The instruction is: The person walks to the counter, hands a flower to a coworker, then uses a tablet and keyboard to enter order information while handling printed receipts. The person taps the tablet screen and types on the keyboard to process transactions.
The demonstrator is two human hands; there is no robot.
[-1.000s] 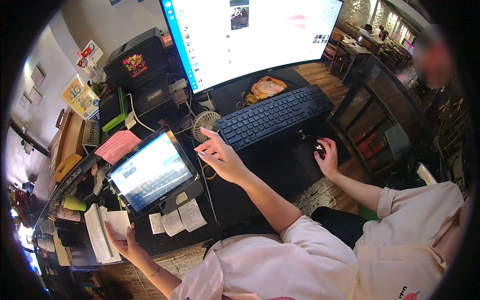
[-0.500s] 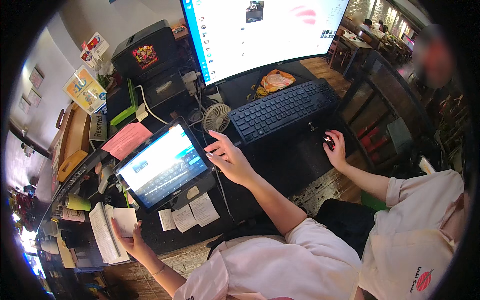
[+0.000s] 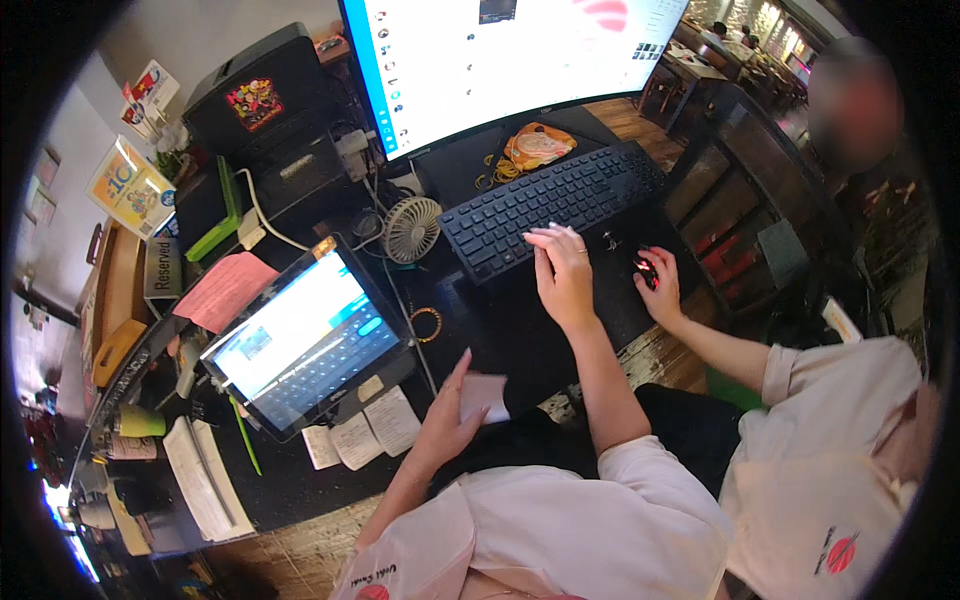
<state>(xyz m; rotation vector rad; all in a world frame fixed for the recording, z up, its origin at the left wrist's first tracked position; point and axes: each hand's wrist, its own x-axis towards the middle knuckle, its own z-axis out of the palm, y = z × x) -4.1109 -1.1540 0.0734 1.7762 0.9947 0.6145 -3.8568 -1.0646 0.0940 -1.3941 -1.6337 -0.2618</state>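
A small white paper slip (image 3: pixel 489 392) is held between the thumb and fingers of my left hand (image 3: pixel 440 425), low in front of the desk's near edge. My right hand (image 3: pixel 565 280) is at the near edge of a black keyboard (image 3: pixel 550 205). Its fingers are stretched out and it holds nothing; whether the fingertips touch the keys I cannot tell. To the left of my hands stands a tilted touchscreen tablet (image 3: pixel 305 345) with an on-screen keyboard. Several printed receipts (image 3: pixel 358 438) lie along its lower edge. A gold bangle-like ring (image 3: pixel 427 324) rests beside the tablet.
A co-worker's hand (image 3: pixel 660 290) is on a lit mouse (image 3: pixel 646 272) at right. A large monitor (image 3: pixel 500 70) stands behind the keyboard, with a small fan (image 3: pixel 411 229) to its left. A paper pad (image 3: pixel 205 480), green pen (image 3: pixel 246 437) and pink sheet (image 3: pixel 228 290) lie around the tablet.
My left hand has moved right, away from the paper pad, carrying the slip. My right hand has gone from the tablet's side to the keyboard, uncovering the gold ring. The co-worker's hand stays on the mouse.
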